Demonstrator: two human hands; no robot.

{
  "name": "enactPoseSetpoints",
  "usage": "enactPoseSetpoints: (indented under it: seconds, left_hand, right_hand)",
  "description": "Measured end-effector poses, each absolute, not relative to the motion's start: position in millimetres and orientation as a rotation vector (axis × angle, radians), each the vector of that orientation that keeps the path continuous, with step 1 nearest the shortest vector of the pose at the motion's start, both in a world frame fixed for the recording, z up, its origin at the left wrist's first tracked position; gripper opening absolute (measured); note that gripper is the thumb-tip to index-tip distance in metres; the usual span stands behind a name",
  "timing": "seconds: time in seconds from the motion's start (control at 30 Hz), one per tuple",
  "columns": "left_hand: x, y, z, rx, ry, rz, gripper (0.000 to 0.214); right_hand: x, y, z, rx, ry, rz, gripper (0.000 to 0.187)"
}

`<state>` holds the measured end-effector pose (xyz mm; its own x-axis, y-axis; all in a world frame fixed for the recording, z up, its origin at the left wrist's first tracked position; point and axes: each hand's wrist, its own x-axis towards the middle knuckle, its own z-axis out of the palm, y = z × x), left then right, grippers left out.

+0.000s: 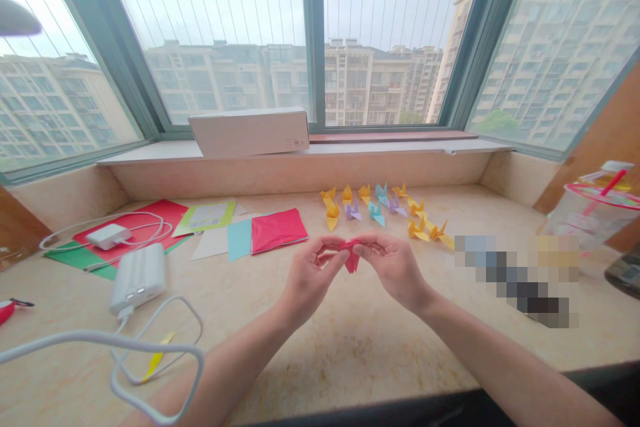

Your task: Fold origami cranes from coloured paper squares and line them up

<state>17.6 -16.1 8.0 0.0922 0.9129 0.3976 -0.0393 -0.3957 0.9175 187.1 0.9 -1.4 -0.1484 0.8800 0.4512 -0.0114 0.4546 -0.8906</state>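
Note:
Between both hands, above the stone counter, is a small folded piece of red paper. My left hand pinches its left side with thumb and fingers. On the other side, my right hand pinches it the same way. The fingers cover much of the paper, and its pointed lower end shows below the thumbs. Several folded paper cranes, among them a yellow crane, a blue crane and a purple crane, stand just beyond the hands.
Left of the hands lie a red paper packet and coloured sheets. A white power bank with a looping white cable is at the left. A clear plastic cup stands at the right. On the sill rests a white box.

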Motion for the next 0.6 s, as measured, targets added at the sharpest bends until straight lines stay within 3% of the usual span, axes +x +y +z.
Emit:
enactPoseSetpoints:
  seconds: [0.27, 0.6]
  left_hand:
    - [15, -22, 14, 1.664, 0.960, 1.410, 0.014]
    - [16, -14, 12, 1.425, 0.983, 1.491, 0.019]
  right_hand:
    - [187, -10, 8, -0.850, -1.576, 0.818, 0.010]
    - [184, 1, 2, -0.651, -1.447, 1.153, 0.020]
